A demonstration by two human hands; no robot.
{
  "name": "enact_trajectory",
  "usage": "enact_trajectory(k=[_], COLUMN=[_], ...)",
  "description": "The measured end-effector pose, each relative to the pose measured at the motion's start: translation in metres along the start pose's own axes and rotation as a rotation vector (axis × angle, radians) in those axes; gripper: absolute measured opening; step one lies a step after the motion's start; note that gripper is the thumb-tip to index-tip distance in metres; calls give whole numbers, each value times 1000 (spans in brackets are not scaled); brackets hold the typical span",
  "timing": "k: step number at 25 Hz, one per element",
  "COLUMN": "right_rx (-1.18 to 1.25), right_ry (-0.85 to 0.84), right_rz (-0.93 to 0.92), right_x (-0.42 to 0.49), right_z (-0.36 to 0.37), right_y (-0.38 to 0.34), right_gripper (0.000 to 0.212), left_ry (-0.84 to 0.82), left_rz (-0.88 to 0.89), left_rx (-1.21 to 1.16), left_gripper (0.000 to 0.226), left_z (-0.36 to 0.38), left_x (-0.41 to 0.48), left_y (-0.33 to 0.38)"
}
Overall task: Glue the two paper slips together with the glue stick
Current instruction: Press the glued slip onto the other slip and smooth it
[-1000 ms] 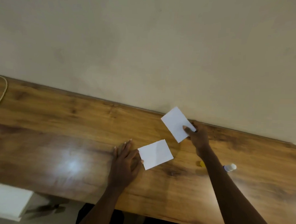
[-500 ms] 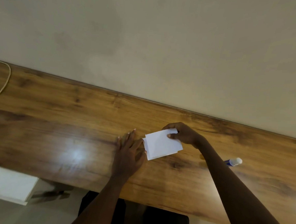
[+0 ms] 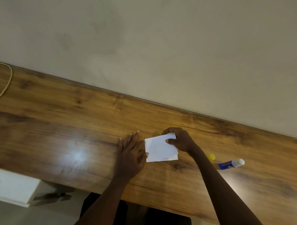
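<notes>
Two white paper slips lie stacked on the wooden table (image 3: pixel 57 124). The top slip (image 3: pixel 159 147) covers most of the bottom slip (image 3: pixel 173 158), whose lower right edge peeks out. My right hand (image 3: pixel 179 139) pinches the top slip at its far right corner. My left hand (image 3: pixel 131 154) lies flat on the table, fingers spread, thumb touching the stack's left edge. A blue glue stick (image 3: pixel 231 164) with a white uncapped tip lies to the right of my right forearm, and its yellow cap (image 3: pixel 210 157) rests beside it.
A beige wall (image 3: pixel 148 43) runs along the table's far edge. A pale cord (image 3: pixel 4 86) loops at the far left. A white box (image 3: pixel 8 186) sits below the table's near edge at the left.
My right hand carried the far slip down and left, and laid it on the slip beside my left hand. It now holds the top slip nearly squared over the bottom one.
</notes>
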State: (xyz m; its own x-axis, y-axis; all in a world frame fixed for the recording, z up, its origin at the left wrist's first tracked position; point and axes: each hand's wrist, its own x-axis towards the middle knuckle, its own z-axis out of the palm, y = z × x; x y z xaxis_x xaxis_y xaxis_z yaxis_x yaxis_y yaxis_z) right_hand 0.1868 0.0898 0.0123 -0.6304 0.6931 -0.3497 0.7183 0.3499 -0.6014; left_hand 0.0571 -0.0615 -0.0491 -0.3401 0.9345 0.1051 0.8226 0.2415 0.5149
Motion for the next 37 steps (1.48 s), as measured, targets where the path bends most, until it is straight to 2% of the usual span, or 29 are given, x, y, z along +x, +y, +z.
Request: enact_trajectory(k=[9, 18, 37], right_rx=[71, 195, 74], right_ry=[61, 205, 231], right_rz=[87, 173, 107], right_x=[-11, -26, -24], right_z=[8, 18, 28], right_y=[1, 1, 2], right_gripper=[26, 27, 27], left_ry=[-3, 3, -16], left_rz=[-9, -13, 9], left_rx=[-44, -72, -21], left_gripper=[39, 45, 45], left_z=[0, 1, 3], left_x=[1, -1, 0], left_y=[-2, 0, -4])
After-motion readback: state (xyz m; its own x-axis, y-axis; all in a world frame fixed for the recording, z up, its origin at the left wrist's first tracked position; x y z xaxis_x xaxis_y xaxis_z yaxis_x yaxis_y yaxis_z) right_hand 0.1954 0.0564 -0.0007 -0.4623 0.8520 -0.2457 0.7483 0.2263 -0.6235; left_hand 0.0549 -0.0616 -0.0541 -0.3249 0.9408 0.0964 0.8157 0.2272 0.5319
